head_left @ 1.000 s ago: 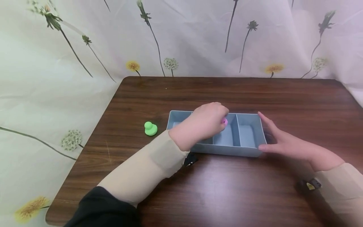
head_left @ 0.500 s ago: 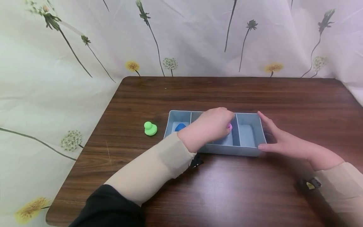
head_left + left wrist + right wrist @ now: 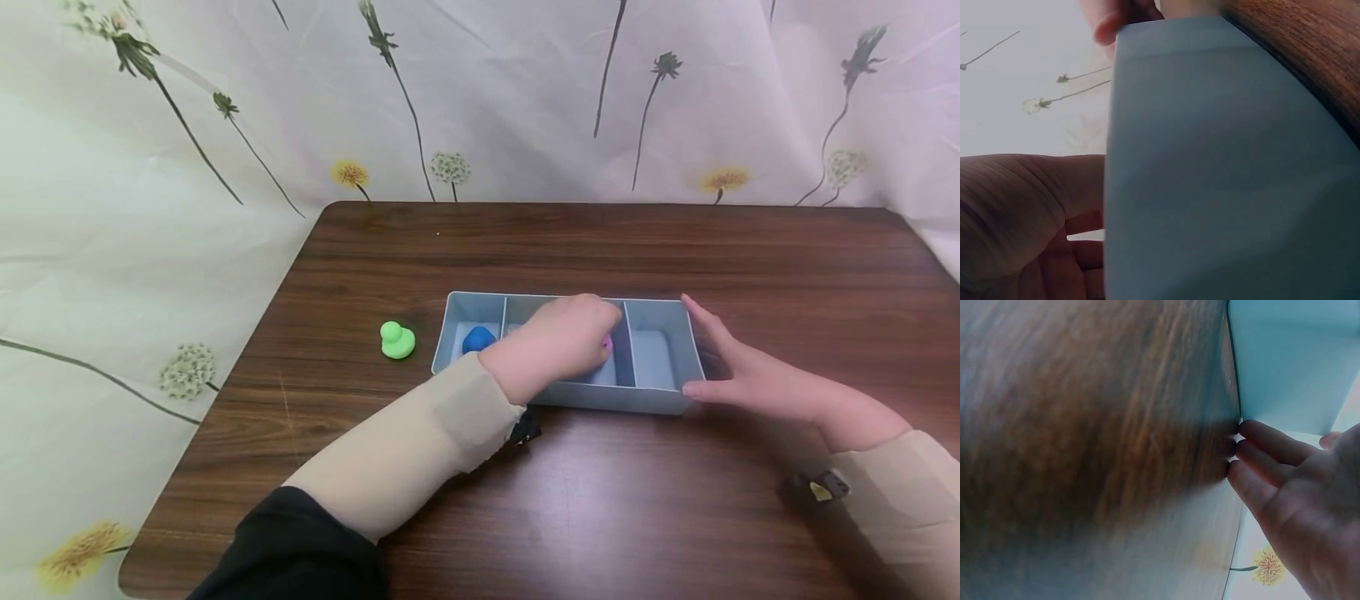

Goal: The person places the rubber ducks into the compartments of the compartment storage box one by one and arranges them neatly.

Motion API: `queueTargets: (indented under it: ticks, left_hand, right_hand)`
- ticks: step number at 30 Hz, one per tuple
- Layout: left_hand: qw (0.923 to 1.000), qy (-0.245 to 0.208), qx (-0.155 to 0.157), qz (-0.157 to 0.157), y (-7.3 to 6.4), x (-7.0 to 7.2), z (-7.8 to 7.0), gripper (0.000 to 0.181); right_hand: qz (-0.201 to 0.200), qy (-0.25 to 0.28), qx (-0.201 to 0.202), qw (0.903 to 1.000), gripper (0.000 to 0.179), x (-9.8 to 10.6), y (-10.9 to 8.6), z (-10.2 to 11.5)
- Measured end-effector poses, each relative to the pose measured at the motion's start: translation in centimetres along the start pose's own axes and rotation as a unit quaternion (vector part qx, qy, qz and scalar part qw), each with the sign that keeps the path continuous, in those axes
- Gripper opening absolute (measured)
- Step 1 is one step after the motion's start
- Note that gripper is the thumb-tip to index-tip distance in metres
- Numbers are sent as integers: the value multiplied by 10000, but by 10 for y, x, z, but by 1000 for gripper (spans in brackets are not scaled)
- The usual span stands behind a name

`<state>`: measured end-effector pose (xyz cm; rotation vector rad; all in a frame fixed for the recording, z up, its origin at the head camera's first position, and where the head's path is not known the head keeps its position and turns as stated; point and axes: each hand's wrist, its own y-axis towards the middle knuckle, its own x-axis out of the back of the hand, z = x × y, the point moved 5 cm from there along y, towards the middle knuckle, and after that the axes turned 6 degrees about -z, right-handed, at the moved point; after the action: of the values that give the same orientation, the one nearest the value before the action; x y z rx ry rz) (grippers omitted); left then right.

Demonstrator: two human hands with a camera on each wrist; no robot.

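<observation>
In the head view my left hand (image 3: 558, 340) reaches down into a grey-blue divided tray (image 3: 607, 399). It pinches a small pink toy (image 3: 607, 342) inside the compartment second from the right; most of the toy is hidden by the fingers. The tray's wall (image 3: 1210, 150) fills much of the left wrist view. My right hand (image 3: 772, 383) is at the tray's right end, its thumb at the front corner and a straight finger at the back one. A blue rounded piece (image 3: 478, 340) sits in the leftmost compartment. Left of the tray stands a bright green toy duck (image 3: 397, 341).
The tray stands on a dark brown wooden table (image 3: 585, 500). Behind the table hangs a pale cloth (image 3: 525, 100) printed with dandelions, and it continues along the left side.
The left hand has moved right and lower into the tray with the pink toy, bringing the blue piece into sight. The right hand and the green duck have stayed put.
</observation>
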<state>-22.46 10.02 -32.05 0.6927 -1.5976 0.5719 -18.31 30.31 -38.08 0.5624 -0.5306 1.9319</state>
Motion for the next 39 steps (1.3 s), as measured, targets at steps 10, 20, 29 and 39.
queueTargets:
  ticks: [10, 20, 29, 39]
  left_hand:
    - [9999, -84, 73, 101, 1, -8, -2, 21]
    - [9998, 17, 90, 181, 1, -11, -5, 15]
    - [9997, 95, 131, 198, 0, -12, -6, 14]
    - [9996, 195, 80, 191, 1, -14, -5, 13]
  right_hand:
    - [-1, 24, 9, 10000, 105, 1, 0, -2]
    - [-19, -8, -8, 10000, 106, 1, 0, -2]
    - [5, -13, -25, 10000, 106, 1, 0, -2]
    - [0, -22, -18, 10000, 106, 1, 2, -3]
